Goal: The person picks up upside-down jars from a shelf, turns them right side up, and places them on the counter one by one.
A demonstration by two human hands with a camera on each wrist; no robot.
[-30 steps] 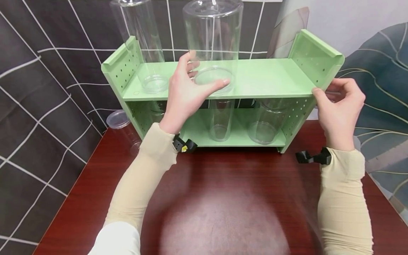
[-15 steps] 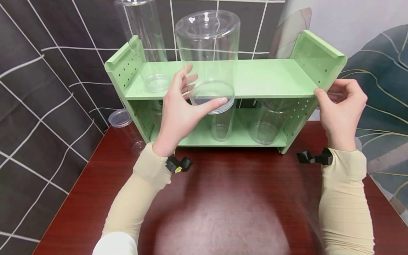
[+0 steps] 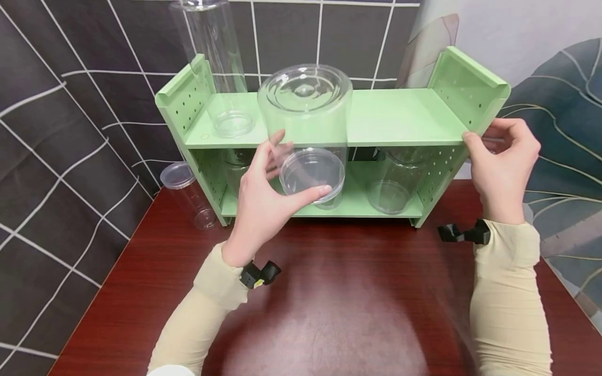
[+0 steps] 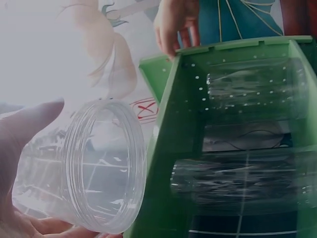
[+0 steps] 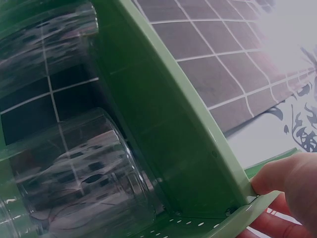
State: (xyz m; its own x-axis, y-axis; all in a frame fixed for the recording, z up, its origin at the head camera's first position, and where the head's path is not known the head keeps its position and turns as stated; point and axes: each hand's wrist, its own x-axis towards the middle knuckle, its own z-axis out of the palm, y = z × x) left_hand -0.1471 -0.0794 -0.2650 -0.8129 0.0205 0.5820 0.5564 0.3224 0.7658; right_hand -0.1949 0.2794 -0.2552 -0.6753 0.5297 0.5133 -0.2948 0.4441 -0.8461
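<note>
A large clear plastic jar [image 3: 305, 125] is in my left hand [image 3: 263, 203], in front of the green shelf [image 3: 395, 117] and above the table. Thumb and fingers grip it around its lower end. A dimpled round end faces up, tilted toward the head camera; a ridged rim [image 4: 89, 163] shows in the left wrist view. My right hand [image 3: 505, 167] pinches the front edge of the shelf's right side panel where the upper board meets it. In the right wrist view the thumb [image 5: 277, 173] lies on that green edge, with fingers behind the panel.
A tall clear jar [image 3: 226, 78] stands on the upper board at left. Clear jars [image 3: 392, 193] stand on the lower board. Left of the shelf, a lidded clear jar [image 3: 188, 193] stands on the red-brown table [image 3: 338, 292]. Dark tiled wall [image 3: 291, 36] rises behind.
My left hand has brought the large jar off the upper board, forward and down, tilting its upper end toward the camera. My right hand keeps its place on the shelf edge.
</note>
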